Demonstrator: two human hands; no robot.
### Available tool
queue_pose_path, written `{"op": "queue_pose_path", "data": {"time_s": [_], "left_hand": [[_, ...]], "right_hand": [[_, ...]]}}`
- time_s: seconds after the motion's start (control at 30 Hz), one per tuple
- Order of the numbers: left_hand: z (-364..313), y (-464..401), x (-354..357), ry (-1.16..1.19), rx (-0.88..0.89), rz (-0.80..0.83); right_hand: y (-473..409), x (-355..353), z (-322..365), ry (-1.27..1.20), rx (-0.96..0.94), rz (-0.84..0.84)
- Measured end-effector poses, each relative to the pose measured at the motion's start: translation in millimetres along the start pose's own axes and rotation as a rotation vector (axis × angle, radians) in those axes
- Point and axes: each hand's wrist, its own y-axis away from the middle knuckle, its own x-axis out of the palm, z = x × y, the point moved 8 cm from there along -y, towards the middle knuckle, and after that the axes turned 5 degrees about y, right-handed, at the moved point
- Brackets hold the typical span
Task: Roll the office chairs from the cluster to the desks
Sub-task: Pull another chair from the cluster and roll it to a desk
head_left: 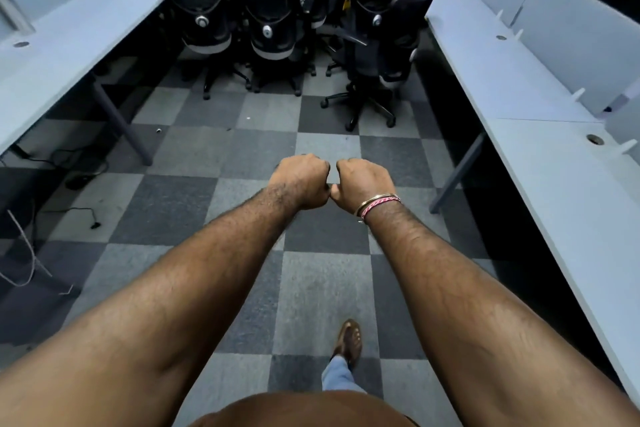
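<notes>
Head camera looks forward and down the aisle floor [325, 288].

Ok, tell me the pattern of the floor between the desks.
The floor is a checkerboard of light grey and dark grey carpet tiles, seen in the head view.

- Both bare forearms reached forward from the lower corners of the frame and met near its centre.
- The left hand [300, 180] was curled into a fist, knuckles up, holding nothing.
- The right hand [360, 182] was likewise fisted and empty, just beside the left, thumbs about touching.
- A pink-and-white braided wristband with a thin gold bangle [377, 203] circled the right wrist.
- A foot in a brown sandal [349, 340] was forward at lower centre.
</notes>
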Motion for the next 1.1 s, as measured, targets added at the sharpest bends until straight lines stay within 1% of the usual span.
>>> {"op": "queue_pose_path", "data": {"time_s": [0.1, 0.27, 0.37, 0.5, 0.7, 0.83, 1.1], "left_hand": [[-5, -61, 1, -0.008, -0.01, -0.011], [-30, -166, -18, -0.025, -0.02, -0.008], [-46, -227, -28, -0.002, -0.031, -0.014], [-61, -296, -26, 0.001, -0.017, 0.003], [-79, -416, -13, -0.003, 0.065, 0.035], [-82, -500, -11, -0.023, 0.124, 0.02], [-91, -670, -38, -0.016, 0.284, 0.007]], "right_hand": [[-50, 15, -33, 0.004, -0.025, -0.004], [-131, 16, -107, 0.02, -0.036, -0.012], [-177, 17, -154, 0.01, -0.015, -0.019], [-227, 28, -205, 0.004, 0.025, -0.011], [-314, 63, -273, -0.003, 0.078, 0.013], [-381, 82, -312, 0.022, 0.102, 0.014], [-528, 108, -404, -0.016, 0.209, 0.028]]}}
